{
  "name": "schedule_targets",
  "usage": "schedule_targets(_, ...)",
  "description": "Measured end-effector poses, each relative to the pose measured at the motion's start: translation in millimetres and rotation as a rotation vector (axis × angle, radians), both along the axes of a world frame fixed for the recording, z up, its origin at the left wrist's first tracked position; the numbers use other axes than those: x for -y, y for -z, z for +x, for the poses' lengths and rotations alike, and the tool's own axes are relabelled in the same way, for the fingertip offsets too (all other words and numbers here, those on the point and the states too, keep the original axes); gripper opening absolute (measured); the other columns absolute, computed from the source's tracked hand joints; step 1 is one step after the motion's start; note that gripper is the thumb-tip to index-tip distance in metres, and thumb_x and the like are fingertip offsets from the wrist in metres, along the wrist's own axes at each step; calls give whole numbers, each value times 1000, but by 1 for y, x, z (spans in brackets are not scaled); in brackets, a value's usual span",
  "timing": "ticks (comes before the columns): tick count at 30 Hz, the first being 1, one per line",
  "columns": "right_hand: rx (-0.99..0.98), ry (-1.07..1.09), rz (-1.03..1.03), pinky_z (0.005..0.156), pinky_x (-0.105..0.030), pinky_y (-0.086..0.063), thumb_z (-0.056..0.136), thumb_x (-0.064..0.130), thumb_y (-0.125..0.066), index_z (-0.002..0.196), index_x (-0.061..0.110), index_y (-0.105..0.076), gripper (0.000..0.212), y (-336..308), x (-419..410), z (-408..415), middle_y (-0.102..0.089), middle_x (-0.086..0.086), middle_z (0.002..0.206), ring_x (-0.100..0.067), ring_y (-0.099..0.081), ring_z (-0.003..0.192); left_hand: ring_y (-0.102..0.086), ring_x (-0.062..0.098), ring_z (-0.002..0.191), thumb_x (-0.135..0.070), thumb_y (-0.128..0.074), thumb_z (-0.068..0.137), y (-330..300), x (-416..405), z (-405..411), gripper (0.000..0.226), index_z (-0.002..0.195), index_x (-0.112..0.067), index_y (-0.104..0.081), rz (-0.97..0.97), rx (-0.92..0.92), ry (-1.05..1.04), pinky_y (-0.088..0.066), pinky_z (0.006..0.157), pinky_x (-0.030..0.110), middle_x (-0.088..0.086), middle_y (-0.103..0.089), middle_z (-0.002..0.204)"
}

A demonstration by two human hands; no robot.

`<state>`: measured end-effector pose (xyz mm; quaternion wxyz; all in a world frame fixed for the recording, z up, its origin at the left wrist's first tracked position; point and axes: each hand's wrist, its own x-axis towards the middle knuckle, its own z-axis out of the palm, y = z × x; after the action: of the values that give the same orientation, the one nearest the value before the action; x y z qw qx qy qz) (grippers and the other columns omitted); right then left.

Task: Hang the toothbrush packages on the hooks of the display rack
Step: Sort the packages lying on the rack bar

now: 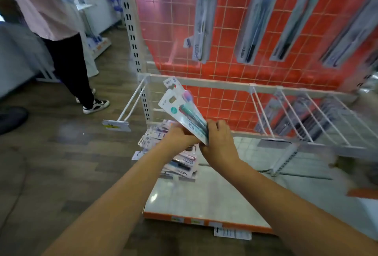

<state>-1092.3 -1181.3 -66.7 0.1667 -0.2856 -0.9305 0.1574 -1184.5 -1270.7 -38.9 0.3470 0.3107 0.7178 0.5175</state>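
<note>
Toothbrush packages (pixel 184 110), a fanned bundle of at least two, stood tilted up between both hands above the corner of the low shelf (pixel 204 200). The left hand (pixel 176 136) curled under the bundle's lower end from the left, and the right hand (pixel 218 143) gripped the same end from the right, fingers wrapped over the edge. Just beneath the hands lay a loose pile of packages (pixel 180 161) on the shelf, partly hidden by the wrists. An empty hook (pixel 131 106) jutted out at the left end of the rack's rail, its price tag at the tip, with open floor in front of it. To the right, a row of hooks (pixel 306 116) stuck out from the rail, some carrying packages that were too blurred to make out. Higher on the red grid panel (pixel 229 31) hung more packages (pixel 253 20), their tops cut off by the picture's edge. A bystander (pixel 61 41) stood on the wooden floor at the left, well apart from the rack.
</note>
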Motion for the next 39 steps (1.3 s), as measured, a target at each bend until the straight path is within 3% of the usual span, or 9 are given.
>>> schedule_targets(2,-31,7,-8,87,-32,-43,81,19,-66,127,9,-42,53,-8,0,2,-43,-9,115,-22,-41,106,-64,8,82,4,-67,79,-8,-1,4,33,106,-15,-60,47,48,-9,-55,70,19,-3,-67,88)
schedule_targets(6,-76,-9,3,87,-35,-46,79,19,-67,125,11,-42,52,-18,2,7,-43,-6,113,-20,-40,104,-67,20,94,2,-60,85,-17,-3,7,30,112,-9,-59,94,120,-44,-57,79,32,8,-68,104)
schedule_targets(9,-91,-43,-18,88,-34,-44,80,22,-64,131,11,-38,59,-27,4,11,-41,-6,113,-21,-40,104,-67,16,83,-2,-50,92,-26,-6,10,17,104,-11,-60,123,127,-72,-58,65,24,6,-68,99)
schedule_targets(13,-110,-64,-77,88,-32,-47,84,32,-64,136,14,-35,63,-36,4,17,-41,-3,114,-18,-43,106,-65,27,80,-6,-39,98,-39,-18,14,21,108,1,-56,88,204,-237,-54,50,20,16,-63,104)
schedule_targets(16,-167,-105,-126,83,-31,-48,87,35,-61,136,14,-38,58,-43,1,22,-44,-4,114,-17,-49,101,-64,31,80,-2,-38,96,-41,-20,11,22,102,2,-59,104,224,-286,-55,62,31,16,-62,98)
schedule_targets(22,-245,-61,-179,72,-26,-47,85,35,-64,125,18,-47,47,-59,-15,35,-51,-1,105,-13,-52,88,-65,23,71,-2,-48,93,-46,-19,7,18,93,-8,-64,214,221,-164,-58,58,27,9,-69,80)
schedule_targets(29,-435,79,-257,72,-29,-57,73,13,-72,136,20,-30,75,-60,-38,48,-40,4,109,-12,-50,98,-63,30,85,-11,-52,94,-51,-27,11,13,91,-12,-64,199,146,-135,-53,84,49,12,-68,90)
schedule_targets(35,-559,119,-348,74,-11,-47,78,4,-69,137,17,-29,72,-66,-57,61,-36,5,114,-9,-42,107,-67,20,74,-9,-53,92,-55,-41,19,10,95,-10,-62,265,166,-128,-58,69,37,6,-69,84)
schedule_targets(39,-598,127,-393,96,-34,-50,77,16,-75,137,17,-29,75,-66,-71,74,-43,3,125,-15,-45,118,-69,12,67,-6,-56,89,-58,-51,30,10,94,-10,-63,303,183,-113,-58,61,30,-2,-72,75)
